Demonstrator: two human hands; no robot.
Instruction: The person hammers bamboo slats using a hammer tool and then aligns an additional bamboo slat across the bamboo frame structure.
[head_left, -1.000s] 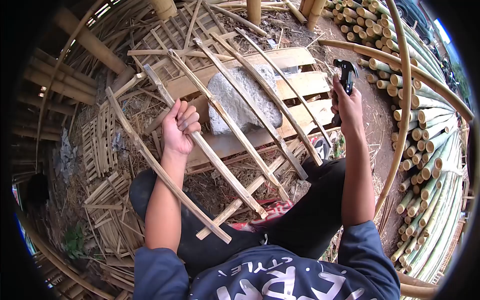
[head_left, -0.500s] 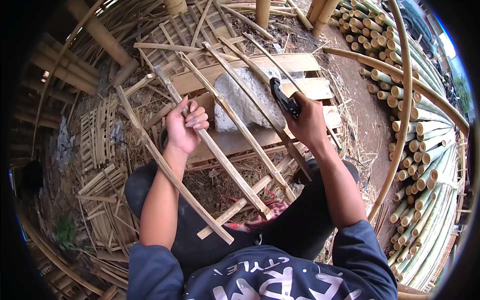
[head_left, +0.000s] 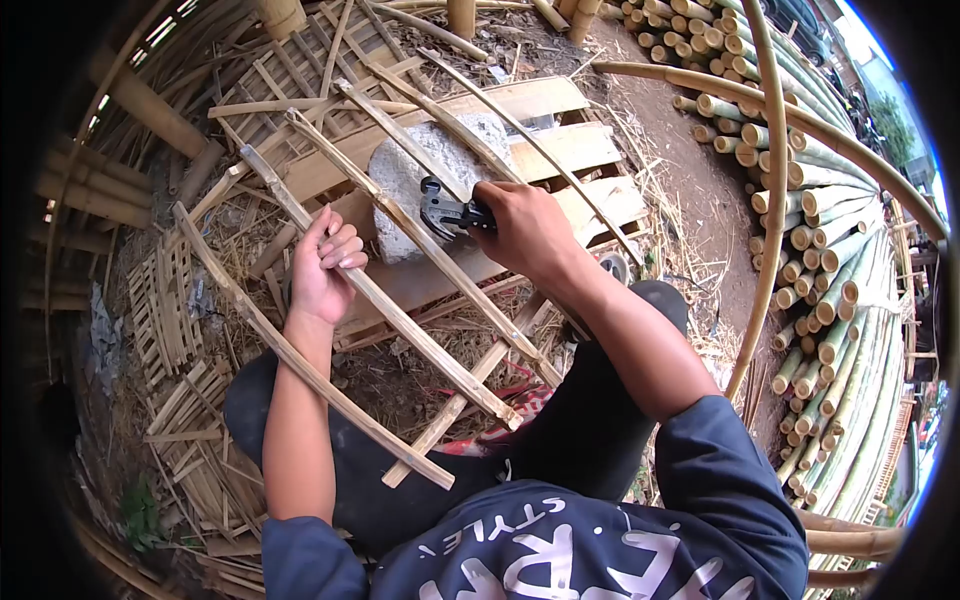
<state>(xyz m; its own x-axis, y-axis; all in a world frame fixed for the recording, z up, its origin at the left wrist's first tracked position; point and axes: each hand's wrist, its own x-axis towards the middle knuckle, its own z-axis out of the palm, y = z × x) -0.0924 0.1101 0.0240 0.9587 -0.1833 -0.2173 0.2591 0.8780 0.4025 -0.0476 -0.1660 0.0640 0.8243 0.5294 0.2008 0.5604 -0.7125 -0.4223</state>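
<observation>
A frame of split bamboo slats lies across my lap, its long slats joined by a crosspiece near my body. My left hand is closed around one long bamboo slat, with the thumb uppermost. An outer slat passes over my left forearm. In my right hand is a black and silver hand tool, its curved metal end pointing left, close to another slat. My fingers hide the tool's handle. Behind the slats sits a pale stone block.
The block rests on wooden boards. A large stack of bamboo poles stands at the right, with a bent bamboo strip in front of it. Slatted bamboo panels and loose strips lie at the left.
My right hand has moved left and turned, bringing the tool over the middle slats. My left hand keeps its grip on the slat. The whole view has shifted slightly.
</observation>
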